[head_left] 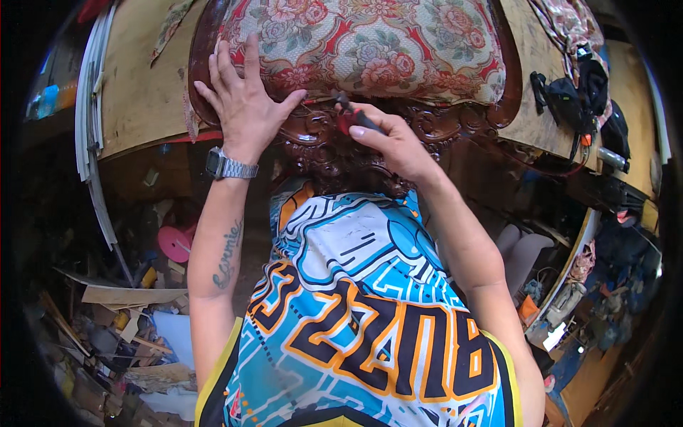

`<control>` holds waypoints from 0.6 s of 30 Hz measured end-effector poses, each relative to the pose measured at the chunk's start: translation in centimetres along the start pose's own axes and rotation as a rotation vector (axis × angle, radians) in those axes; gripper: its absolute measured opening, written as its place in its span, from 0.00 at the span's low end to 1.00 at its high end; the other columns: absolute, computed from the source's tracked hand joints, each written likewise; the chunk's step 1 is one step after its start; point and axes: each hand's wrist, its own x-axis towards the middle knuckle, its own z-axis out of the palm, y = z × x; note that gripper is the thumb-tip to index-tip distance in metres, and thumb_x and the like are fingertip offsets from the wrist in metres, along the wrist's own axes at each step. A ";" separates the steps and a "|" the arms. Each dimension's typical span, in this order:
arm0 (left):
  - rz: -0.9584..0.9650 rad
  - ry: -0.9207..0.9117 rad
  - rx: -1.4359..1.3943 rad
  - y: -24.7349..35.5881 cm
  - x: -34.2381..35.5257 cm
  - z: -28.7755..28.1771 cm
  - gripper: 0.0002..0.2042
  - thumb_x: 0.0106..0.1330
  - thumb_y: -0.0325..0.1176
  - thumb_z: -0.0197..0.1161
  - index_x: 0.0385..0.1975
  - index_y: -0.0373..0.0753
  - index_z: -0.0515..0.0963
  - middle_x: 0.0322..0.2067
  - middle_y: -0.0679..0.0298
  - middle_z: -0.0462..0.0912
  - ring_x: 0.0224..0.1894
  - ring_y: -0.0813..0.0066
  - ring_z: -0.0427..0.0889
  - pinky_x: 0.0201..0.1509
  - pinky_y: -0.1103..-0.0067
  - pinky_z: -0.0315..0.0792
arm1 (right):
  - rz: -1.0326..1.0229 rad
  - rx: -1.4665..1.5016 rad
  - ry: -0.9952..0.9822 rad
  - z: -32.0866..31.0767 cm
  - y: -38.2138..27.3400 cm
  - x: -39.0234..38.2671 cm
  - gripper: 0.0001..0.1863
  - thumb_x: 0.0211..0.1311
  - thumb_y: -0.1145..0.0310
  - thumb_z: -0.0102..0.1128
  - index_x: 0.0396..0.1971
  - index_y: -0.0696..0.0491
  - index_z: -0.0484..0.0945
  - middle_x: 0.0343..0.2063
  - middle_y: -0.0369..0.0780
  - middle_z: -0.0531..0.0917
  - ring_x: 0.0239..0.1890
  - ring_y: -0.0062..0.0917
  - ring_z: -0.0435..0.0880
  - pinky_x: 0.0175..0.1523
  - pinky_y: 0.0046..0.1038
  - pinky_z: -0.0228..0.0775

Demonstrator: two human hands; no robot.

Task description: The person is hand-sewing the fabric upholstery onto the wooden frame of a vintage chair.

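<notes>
A padded chair panel [370,43] in red, cream and green floral fabric lies in front of me, set in a dark, glossy carved wooden frame [509,71]. My left hand [245,114] rests with fingers spread over the frame's left side and the fabric's lower left corner. Its thumb points toward the fabric's near edge. My right hand [395,146] is closed around a pair of pliers [347,119] with red and black handles. The dark jaws are at the fabric's near edge, by the carved rail; whether they grip anything there is too small to tell.
The panel lies on a plywood tabletop [139,78]. On the right are a black tool [587,92], a dark cable and a floral cloth [569,25]. Long pale strips [89,107] stand at the left. Wood scraps [135,299] and a pink disc [174,244] lie below.
</notes>
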 end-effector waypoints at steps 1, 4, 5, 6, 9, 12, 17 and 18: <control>0.011 -0.007 0.009 0.2 -0.1 -0.3 0.53 0.44 0.58 0.72 0.70 0.56 0.47 0.67 0.48 0.46 0.69 0.43 0.47 0.66 0.42 0.43 | 0.048 0.131 -0.056 -0.5 -0.6 -0.2 0.18 0.65 0.59 0.57 0.46 0.58 0.79 0.39 0.36 0.82 0.47 0.20 0.76 0.60 0.25 0.61; 0.056 -0.013 -0.012 -0.3 0.0 -0.1 0.53 0.45 0.55 0.73 0.71 0.56 0.47 0.67 0.46 0.46 0.69 0.43 0.48 0.67 0.44 0.45 | 0.079 0.217 -0.110 -2.1 -2.7 -0.9 0.16 0.65 0.62 0.57 0.45 0.58 0.79 0.43 0.38 0.82 0.44 0.19 0.76 0.56 0.25 0.64; 0.053 -0.041 0.009 -0.4 0.0 0.0 0.52 0.46 0.54 0.73 0.71 0.56 0.46 0.67 0.45 0.46 0.69 0.42 0.48 0.67 0.47 0.46 | 0.111 0.311 -0.126 -2.6 -3.1 -1.3 0.15 0.65 0.62 0.56 0.44 0.58 0.79 0.42 0.38 0.82 0.42 0.18 0.77 0.53 0.25 0.65; 0.049 -0.047 0.004 -0.4 0.0 0.1 0.52 0.46 0.54 0.73 0.71 0.56 0.46 0.67 0.45 0.46 0.69 0.42 0.48 0.67 0.47 0.46 | 0.144 0.407 -0.136 -3.1 -3.6 -2.0 0.15 0.66 0.62 0.55 0.43 0.57 0.79 0.42 0.38 0.83 0.39 0.18 0.77 0.51 0.25 0.67; 0.039 -0.043 -0.030 -0.4 -0.1 0.4 0.53 0.45 0.53 0.73 0.71 0.56 0.45 0.67 0.44 0.45 0.69 0.42 0.46 0.67 0.48 0.46 | -0.057 -0.451 0.003 -4.4 -6.8 -3.5 0.12 0.58 0.64 0.60 0.38 0.55 0.79 0.50 0.43 0.78 0.47 0.30 0.77 0.53 0.31 0.66; 0.029 -0.043 -0.049 -0.5 -0.3 0.8 0.54 0.45 0.53 0.73 0.71 0.56 0.44 0.68 0.44 0.43 0.69 0.42 0.45 0.68 0.48 0.45 | -0.285 -1.301 0.130 -4.9 -9.1 -5.9 0.09 0.53 0.67 0.62 0.34 0.52 0.79 0.59 0.46 0.69 0.61 0.43 0.67 0.62 0.36 0.59; 0.039 -0.034 -0.091 -0.7 -0.6 0.5 0.55 0.44 0.51 0.74 0.71 0.56 0.43 0.68 0.45 0.42 0.70 0.42 0.41 0.67 0.45 0.43 | -0.208 0.007 0.244 -7.0 -9.5 -9.8 0.12 0.55 0.64 0.52 0.25 0.58 0.74 0.61 0.59 0.65 0.63 0.47 0.65 0.64 0.45 0.56; 0.043 -0.031 -0.096 -0.8 -0.6 0.6 0.55 0.44 0.51 0.74 0.71 0.56 0.43 0.68 0.45 0.42 0.70 0.42 0.41 0.67 0.45 0.43 | -0.275 0.106 0.233 -7.3 -9.4 -9.9 0.12 0.56 0.63 0.50 0.24 0.58 0.75 0.60 0.62 0.65 0.64 0.53 0.63 0.63 0.46 0.57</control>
